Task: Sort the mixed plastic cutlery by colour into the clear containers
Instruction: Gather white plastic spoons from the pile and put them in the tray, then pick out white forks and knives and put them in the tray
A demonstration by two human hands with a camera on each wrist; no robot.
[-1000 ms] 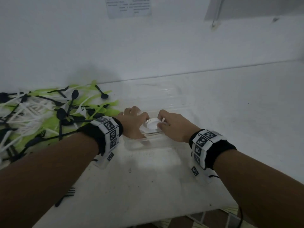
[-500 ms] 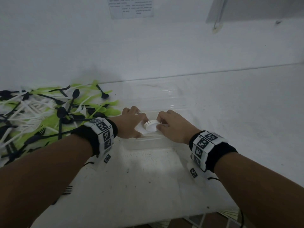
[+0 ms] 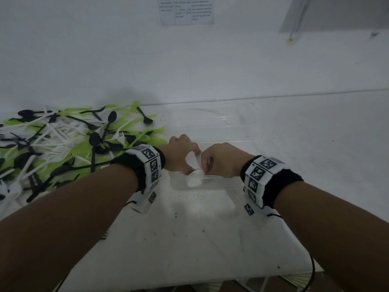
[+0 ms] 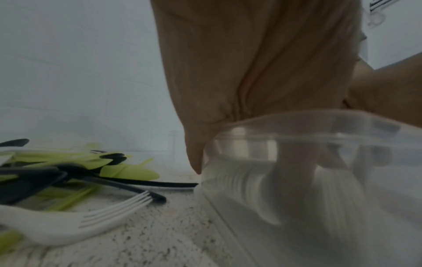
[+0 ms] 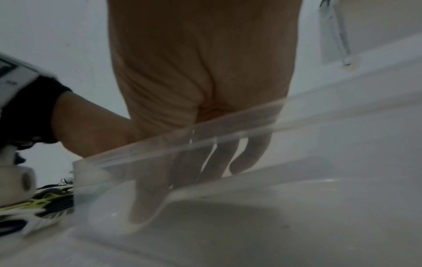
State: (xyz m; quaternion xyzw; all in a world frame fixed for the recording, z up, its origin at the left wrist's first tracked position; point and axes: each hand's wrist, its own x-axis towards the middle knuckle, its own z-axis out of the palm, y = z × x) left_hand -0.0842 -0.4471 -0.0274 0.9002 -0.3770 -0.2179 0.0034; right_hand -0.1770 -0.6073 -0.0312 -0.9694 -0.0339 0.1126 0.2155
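Honestly I've barely started. The whole cutlery pile [image 3: 63,148], black, white and green all mixed, sits on the desk [image 3: 189,239] left of the clear container [image 3: 212,182], none of it sorted. My left hand [image 3: 179,154] and right hand [image 3: 221,159] are both dipped inside that container, fingers curled around some small white round thing [image 3: 194,180]; can't tell what it is.

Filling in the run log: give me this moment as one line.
stage: container prep | left hand, right hand: both reach into clear container, at small white stack | cutlery pile: unsorted, left
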